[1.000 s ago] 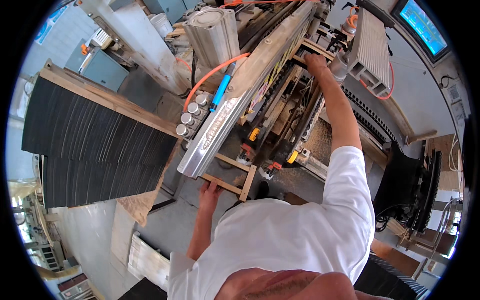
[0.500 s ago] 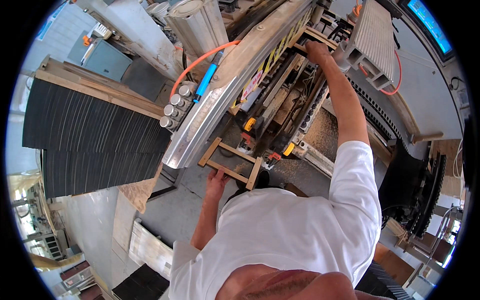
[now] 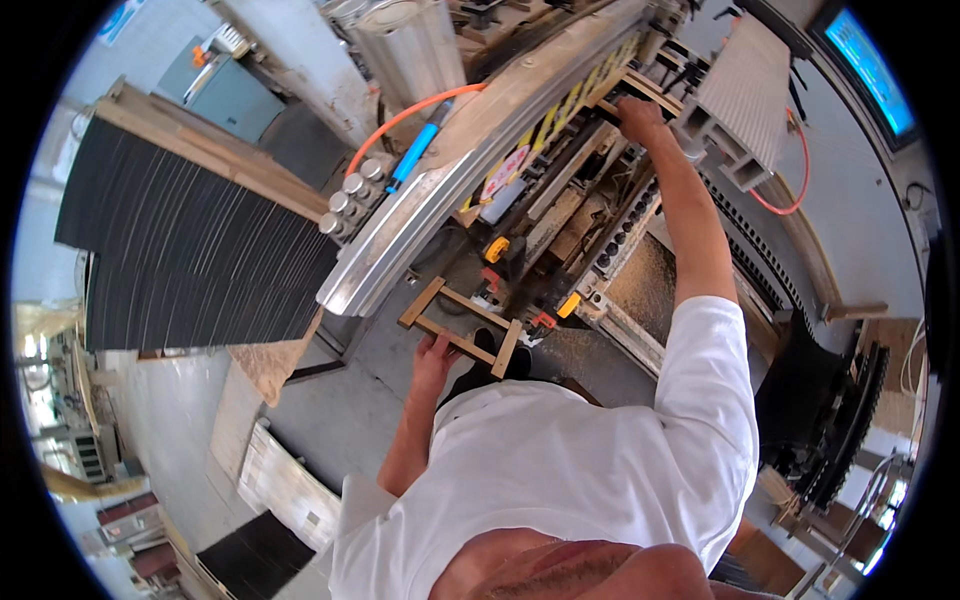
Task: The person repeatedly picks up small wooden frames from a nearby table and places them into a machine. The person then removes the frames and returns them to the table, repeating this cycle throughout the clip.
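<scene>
My left hand (image 3: 432, 362) is closed on the lower long bar of a small rectangular wooden frame (image 3: 470, 347), held in the air in front of my waist, just off the near end of the machine. My right arm reaches far forward over the machine (image 3: 577, 215). At its far end, my right hand (image 3: 640, 122) has its fingers curled over the near bar of a second wooden frame (image 3: 652, 90), which lies across the machine's rails. The fingertips there are partly hidden.
A metal beam (image 3: 440, 165) with a blue marker pen (image 3: 412, 158) and an orange hose runs along the left. Stacked dark panels (image 3: 200, 240) stand farther left. At right are a ribbed aluminium profile (image 3: 740, 90), a screen (image 3: 870, 75) and a black cable chain (image 3: 825, 400). Sawdust lies below.
The whole view has turned slightly. Both hands keep their hold, and the two wooden frames stay nearly where they were.
</scene>
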Available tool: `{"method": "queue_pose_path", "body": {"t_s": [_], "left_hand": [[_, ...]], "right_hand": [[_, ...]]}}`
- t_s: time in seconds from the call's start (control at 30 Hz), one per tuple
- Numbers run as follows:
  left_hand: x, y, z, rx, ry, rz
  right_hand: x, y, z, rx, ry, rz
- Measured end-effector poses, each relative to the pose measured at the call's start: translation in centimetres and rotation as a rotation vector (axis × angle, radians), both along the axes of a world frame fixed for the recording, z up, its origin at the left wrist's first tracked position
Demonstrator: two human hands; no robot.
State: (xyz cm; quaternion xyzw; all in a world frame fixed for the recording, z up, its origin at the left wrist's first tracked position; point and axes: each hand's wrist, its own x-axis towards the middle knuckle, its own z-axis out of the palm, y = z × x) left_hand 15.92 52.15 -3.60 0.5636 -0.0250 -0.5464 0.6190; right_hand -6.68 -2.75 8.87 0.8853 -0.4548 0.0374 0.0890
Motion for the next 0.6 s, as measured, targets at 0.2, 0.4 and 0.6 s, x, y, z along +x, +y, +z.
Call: {"method": "queue_pose_path", "body": {"t_s": [0.2,0.4,0.6], "left_hand": [[0.7,1.2,1.9,0.056,-0.128,0.062],[3.2,3.2,3.4,0.066,-0.312,0.137],[7.3,10.1,12.9,-0.079,-0.742,0.107]], "right_hand": [[-0.6,-1.3,0.2,0.085,0.062,-0.036],[-2.5,-3.6,-1.8,0.078,0.072,-0.101],[2.0,1.8,2.5,0.137,0.142,-0.156]]}}
